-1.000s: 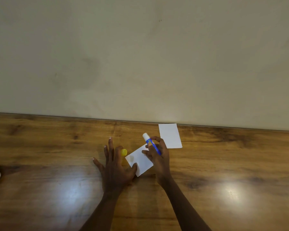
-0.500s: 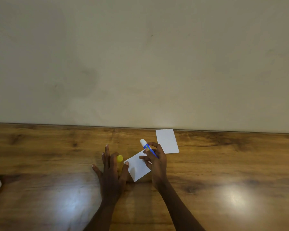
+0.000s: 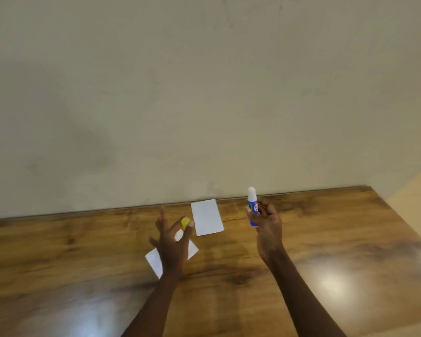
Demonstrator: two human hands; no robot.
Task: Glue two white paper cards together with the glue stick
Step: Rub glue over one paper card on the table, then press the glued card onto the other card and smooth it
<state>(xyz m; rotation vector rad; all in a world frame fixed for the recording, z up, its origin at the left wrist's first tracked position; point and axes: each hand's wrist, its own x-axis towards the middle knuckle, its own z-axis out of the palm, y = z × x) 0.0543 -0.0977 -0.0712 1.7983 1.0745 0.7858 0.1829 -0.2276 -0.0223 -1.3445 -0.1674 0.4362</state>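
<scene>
One white card (image 3: pixel 156 260) lies tilted on the wooden table (image 3: pixel 326 239), mostly covered by my left hand (image 3: pixel 173 246). That hand is flat with its fingers spread. The yellow glue cap (image 3: pixel 185 222) sits at its fingertips, between two fingers. A second white card (image 3: pixel 206 217) lies flat just beyond, near the wall. To the right, my right hand (image 3: pixel 267 222) holds the blue glue stick (image 3: pixel 252 207) upright above the table, its white tip uncovered and pointing up. The stick is well clear of both cards.
A plain beige wall (image 3: pixel 204 93) runs along the table's far edge. The table's right edge (image 3: pixel 404 222) slants down at the right, with pale floor beyond it.
My right hand has swung the glue stick off the near card, to the right and upright. My left hand has slid over that card. The view has shifted left.
</scene>
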